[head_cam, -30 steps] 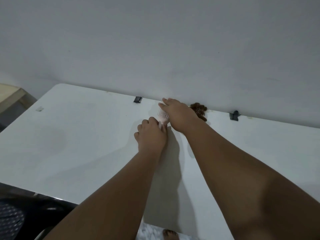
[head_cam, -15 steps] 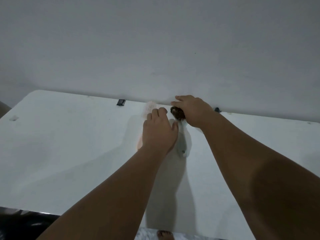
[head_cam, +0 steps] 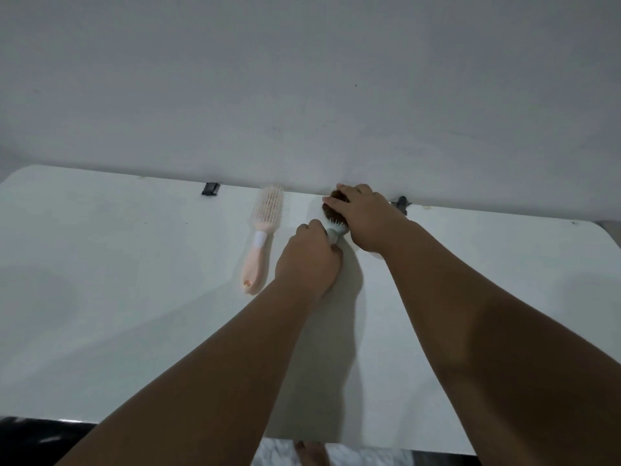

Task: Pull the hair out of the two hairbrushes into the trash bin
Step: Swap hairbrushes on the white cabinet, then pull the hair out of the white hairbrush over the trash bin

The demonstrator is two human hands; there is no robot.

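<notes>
- Against the wall, on the table [head_cam: 100, 264], the left hand [head_cam: 307, 260] grips the round brush [head_cam: 337, 227] by its handle; the right hand [head_cam: 364, 218] curls round its brown hair [head_cam: 330, 212].
- Alongside lies the pink brush [head_cam: 262, 230], seemingly clean; bin unseen.

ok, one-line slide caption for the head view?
Left hand holds the green hairbrush, right hand grips its hair clump; pink hairbrush lies alongside on the table.
</notes>
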